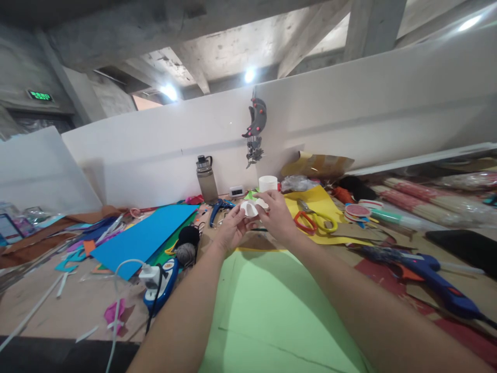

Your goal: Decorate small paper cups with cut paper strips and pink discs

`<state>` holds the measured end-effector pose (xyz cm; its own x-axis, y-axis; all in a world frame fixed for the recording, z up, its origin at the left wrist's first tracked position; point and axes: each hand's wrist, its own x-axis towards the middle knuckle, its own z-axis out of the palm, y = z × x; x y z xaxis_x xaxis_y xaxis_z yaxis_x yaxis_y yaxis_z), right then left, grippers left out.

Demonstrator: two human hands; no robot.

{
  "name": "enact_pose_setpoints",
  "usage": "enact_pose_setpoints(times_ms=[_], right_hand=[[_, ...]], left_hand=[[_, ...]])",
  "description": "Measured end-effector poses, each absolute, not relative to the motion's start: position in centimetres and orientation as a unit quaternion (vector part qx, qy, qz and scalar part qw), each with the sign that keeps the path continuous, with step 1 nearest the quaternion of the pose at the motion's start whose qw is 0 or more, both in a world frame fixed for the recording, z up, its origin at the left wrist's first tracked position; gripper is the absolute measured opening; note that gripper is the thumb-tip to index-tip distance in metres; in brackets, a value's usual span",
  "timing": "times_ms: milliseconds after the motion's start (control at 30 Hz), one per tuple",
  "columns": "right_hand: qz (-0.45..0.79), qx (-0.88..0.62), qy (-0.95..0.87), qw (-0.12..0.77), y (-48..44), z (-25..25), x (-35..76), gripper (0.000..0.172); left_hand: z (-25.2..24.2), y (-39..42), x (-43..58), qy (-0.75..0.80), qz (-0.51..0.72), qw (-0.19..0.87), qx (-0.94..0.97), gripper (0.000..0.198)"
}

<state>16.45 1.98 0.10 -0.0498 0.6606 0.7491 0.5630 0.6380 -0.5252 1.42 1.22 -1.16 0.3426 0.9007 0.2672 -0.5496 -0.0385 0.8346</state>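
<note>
Both hands meet near the middle of the view, above the far edge of a light green sheet (279, 311). Between them is a small white piece (249, 209) with a curved, folded look. My left hand (233, 228) has its fingers closed on the piece from the left and below. From the right, my right hand (276, 213) pinches its other side, thumb and fingers together. Just behind the hands stands a white cup-like roll (267, 183). What the fingertips cover cannot be made out.
Left lie blue card (151, 233), yarn balls (188, 254) and a power strip (166, 285). A bottle (207, 178) stands behind. Right are scissors (322, 220) on yellow paper (314, 199) and a blue glue gun (435, 280). A grey moon ornament (257, 118) hangs ahead.
</note>
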Motion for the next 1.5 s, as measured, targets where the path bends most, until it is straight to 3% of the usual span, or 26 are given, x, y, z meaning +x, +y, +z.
enact_pose_setpoints(times_ms=[233, 600, 1500], right_hand=[[-0.065, -0.406, -0.765, 0.495, 1.26, 0.05, 15.96, 0.034], [-0.068, -0.431, -0.762, 0.478, 1.39, 0.00, 16.05, 0.033], [-0.089, -0.418, -0.776, 0.463, 1.12, -0.36, 15.95, 0.029]], left_hand=[[-1.19, 1.28, 1.58, 0.175, 0.554, 0.667, 0.467, 0.046], [-1.50, 1.60, 1.42, 0.201, 0.570, 0.646, 0.466, 0.054], [-1.22, 1.84, 1.17, 0.186, 0.612, 0.633, 0.435, 0.051]])
